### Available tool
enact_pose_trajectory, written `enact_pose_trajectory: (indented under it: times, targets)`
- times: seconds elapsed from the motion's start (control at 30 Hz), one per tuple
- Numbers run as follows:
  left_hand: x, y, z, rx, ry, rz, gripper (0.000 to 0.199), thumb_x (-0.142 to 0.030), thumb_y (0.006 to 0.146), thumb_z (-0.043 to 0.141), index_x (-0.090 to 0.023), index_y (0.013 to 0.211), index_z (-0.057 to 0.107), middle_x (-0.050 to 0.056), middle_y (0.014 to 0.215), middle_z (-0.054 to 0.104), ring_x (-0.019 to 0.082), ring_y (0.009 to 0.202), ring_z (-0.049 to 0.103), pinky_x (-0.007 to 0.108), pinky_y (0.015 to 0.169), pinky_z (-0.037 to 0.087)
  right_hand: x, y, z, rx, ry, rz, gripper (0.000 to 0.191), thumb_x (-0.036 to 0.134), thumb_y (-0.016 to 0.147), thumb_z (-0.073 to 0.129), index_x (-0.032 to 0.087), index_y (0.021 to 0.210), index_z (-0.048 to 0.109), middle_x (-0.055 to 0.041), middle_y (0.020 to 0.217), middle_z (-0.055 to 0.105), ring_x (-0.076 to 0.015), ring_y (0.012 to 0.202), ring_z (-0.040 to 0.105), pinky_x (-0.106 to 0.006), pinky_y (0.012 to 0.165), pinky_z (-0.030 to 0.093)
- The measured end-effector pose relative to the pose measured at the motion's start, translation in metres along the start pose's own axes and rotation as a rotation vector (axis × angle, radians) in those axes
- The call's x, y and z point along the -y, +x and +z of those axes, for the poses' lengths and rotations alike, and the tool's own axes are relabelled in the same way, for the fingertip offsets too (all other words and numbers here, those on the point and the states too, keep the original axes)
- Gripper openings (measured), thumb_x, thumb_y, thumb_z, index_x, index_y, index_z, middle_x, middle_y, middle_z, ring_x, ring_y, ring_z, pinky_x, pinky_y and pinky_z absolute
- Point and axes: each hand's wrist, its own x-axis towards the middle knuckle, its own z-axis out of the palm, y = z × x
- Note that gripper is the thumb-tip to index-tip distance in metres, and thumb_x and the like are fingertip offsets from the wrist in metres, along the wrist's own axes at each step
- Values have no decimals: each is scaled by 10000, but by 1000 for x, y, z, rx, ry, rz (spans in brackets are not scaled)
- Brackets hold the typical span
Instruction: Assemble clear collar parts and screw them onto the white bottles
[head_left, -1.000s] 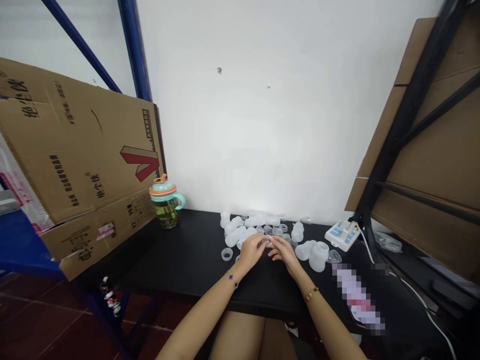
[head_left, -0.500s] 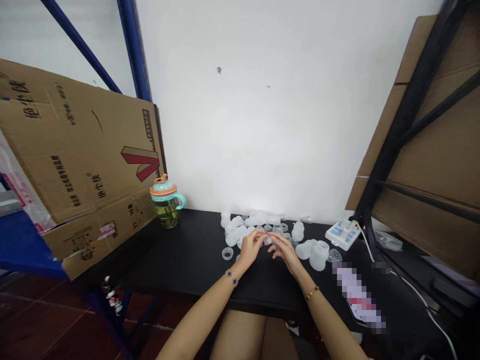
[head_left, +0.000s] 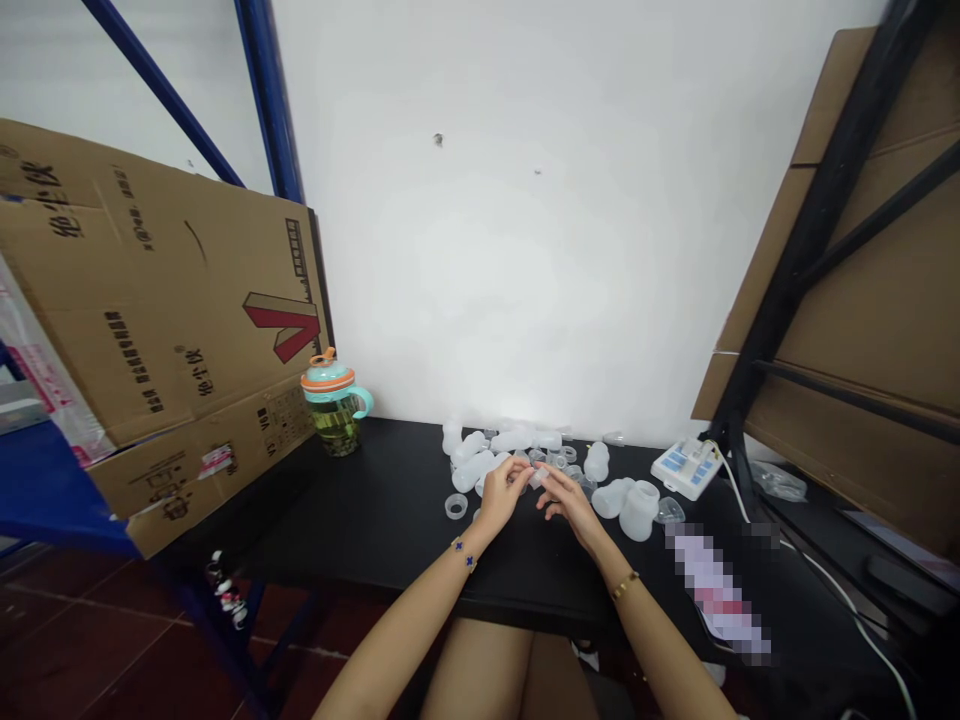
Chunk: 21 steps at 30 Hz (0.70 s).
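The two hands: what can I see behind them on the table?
Beyond the left hand and right hand, which meet at a small clear piece, translucent white bottles and clear rings are clustered. Whatever the hands cover cannot be seen.

1. The left hand and right hand hold a small translucent piece at their fingertips, over the black counter.
2. Whitish bottles lie just beyond; a clear ring lies left of the left hand.
3. A lidded jug stands beside a cardboard box.
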Motion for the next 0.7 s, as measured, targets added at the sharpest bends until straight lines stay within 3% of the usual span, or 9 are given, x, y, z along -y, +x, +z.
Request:
enact_pose_trajectory:
  times: [0.23,0.7]
  targets:
    - [-2,0,-1,24,29,14,249,-434,898,606,-198,932,677,48,857,739,201,776,709,278,675,553,-4,3,-1,17,24,45,468,420,832,707,210,1246,645,-53,925,681,-110,555,628,-208,431,528]
    - [7,3,0,23,-22,-38,307,-482,873,627,-177,893,666,49,800,729,182,657,682,253,563,506,-6,4,-3,47,36,27,427,507,874,635,191,1162,632,-54,872,696,-109,536,604,-201,428,515]
